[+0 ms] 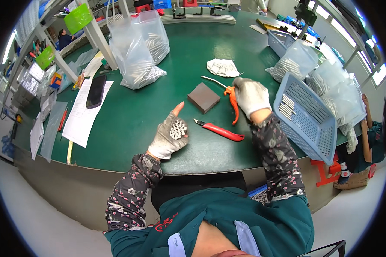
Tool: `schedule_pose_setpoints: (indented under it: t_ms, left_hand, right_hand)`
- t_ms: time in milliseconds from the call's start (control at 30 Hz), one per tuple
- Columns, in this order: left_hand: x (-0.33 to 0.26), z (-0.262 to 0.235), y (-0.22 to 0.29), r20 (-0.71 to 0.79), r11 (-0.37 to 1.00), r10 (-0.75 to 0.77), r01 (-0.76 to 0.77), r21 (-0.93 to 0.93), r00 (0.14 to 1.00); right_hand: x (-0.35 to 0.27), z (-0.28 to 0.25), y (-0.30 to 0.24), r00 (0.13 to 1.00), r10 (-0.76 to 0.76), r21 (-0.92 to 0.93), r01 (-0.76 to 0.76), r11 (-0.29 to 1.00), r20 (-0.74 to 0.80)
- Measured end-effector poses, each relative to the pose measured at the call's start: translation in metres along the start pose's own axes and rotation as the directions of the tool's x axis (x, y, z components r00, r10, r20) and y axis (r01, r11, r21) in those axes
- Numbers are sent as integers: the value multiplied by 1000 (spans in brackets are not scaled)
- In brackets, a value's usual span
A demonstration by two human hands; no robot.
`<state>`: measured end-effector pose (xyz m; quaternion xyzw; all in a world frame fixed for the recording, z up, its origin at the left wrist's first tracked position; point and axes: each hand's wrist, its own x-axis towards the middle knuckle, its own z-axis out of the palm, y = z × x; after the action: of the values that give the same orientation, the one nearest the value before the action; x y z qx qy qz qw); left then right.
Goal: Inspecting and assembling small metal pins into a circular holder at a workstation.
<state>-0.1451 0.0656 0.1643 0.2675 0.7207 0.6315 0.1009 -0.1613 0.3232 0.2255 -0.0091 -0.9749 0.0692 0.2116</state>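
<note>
Bundle of metal rods (178, 129): short silvery rods packed side by side, their round cut ends facing the camera as a tight cluster; it sits in the left hand, at about 7 o'clock from the dark block and above the near edge of the green table (128, 124).
Left hand (169, 136): gloved in grey with open fingertips; the fingers curl closed around the bundle, the thumb sticks up and out toward 12 o'clock, free of the rods.
Orange-handled pruning shears (231, 99): slim curved metal blade pointing toward 10 o'clock, orange handles trailing toward 6 o'clock; they lie at 3 o'clock from the block, under the right hand.
Right hand (251, 95): in a white glove, fingers folded together over the top of the shears' handles; whether it lifts them off the table I cannot tell.
Dark block (203, 97): flat square brown-grey slab lying on the table between the two hands.
Red-handled cutter (220, 130): lies flat at 5 o'clock from the block, short blade pointing toward 9 o'clock, touched by neither hand.
Blue basket (306, 124): tilted plastic mesh basket at 3 o'clock from the right hand, a few rods lying inside.
Clear bags of rods (137, 64): stand at 10 o'clock from the block, well apart from the hands.
Black phone (96, 91): lies on white paper at 9 o'clock.
</note>
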Motion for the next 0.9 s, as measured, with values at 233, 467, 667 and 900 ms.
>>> schedule_pose_setpoints:
  t_ms: [233,467,667,900]
  left_hand:
    - [2,-1,1,-1,999,-16,16,-43,1000]
    - [4,-2,1,-50,992,31,-37,-117,998]
    - [3,-4,1,14,987,-68,70,-148,998]
    - [2,-3,5,25,992,-32,35,-123,999]
  right_hand:
    - [35,31,37,795,466,-310,-364,878,388]
    - [41,40,53,757,535,-310,-442,842,376]
    - [25,32,37,967,249,100,-243,965,-45]
    - [-8,-2,-26,868,-239,771,-221,597,434]
